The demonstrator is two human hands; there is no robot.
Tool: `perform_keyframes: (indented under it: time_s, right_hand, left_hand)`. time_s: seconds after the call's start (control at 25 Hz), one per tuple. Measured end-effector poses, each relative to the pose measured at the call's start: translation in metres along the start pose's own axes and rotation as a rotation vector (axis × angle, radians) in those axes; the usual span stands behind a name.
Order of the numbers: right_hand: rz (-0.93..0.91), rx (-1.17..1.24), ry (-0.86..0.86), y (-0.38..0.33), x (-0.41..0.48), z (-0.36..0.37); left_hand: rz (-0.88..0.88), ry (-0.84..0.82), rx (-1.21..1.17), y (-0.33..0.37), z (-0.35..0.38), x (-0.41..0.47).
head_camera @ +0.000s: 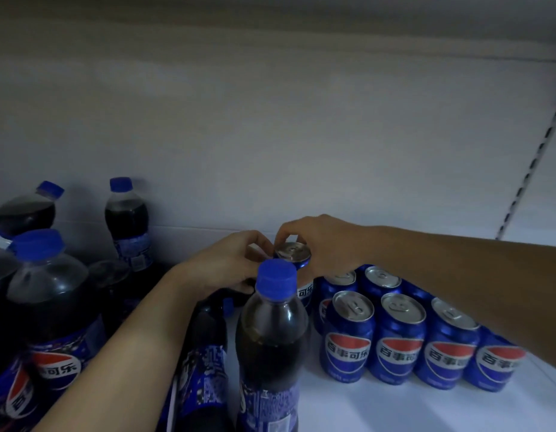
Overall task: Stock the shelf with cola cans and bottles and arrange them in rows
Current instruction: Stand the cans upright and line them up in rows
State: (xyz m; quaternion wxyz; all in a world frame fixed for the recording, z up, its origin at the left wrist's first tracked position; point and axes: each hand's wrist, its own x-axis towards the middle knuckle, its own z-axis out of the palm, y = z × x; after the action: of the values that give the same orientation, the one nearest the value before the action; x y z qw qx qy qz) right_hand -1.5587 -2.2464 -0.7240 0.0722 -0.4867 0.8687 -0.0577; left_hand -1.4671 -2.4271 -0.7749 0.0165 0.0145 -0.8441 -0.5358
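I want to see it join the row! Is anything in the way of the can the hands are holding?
The left hand and right hand hold the can at the left end of the can rows. Nothing visible blocks it, though the front bottle hides the shelf below.

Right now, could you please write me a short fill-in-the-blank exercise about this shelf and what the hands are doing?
1. The right hand grips a silver-topped ____ at the back of the shelf.
2. The nearest bottle has a ____ cap.
3. The front-row cans stand to the ____ of that bottle.
Missing words: can; blue; right.
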Motion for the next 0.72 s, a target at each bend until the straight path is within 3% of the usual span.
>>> perform_keyframes:
  time_s: [0.4, 0.64, 0.72]
  right_hand:
    - [-0.059, -0.073, 0.044, 0.008, -0.002, 0.029]
    - [-0.005, -0.028, 0.086, 0.014, -0.009, 0.035]
    - [0.006, 0.043, 0.170, 0.016, -0.023, 0.024]
  left_hand:
    - [-0.029, -0.060, 0.226, -0.021, 0.006, 0.021]
    - [-0.016, -0.060, 0.247, -0.029, 0.006, 0.027]
    - [-0.009, -0.058, 0.235, -0.026, 0.007, 0.026]
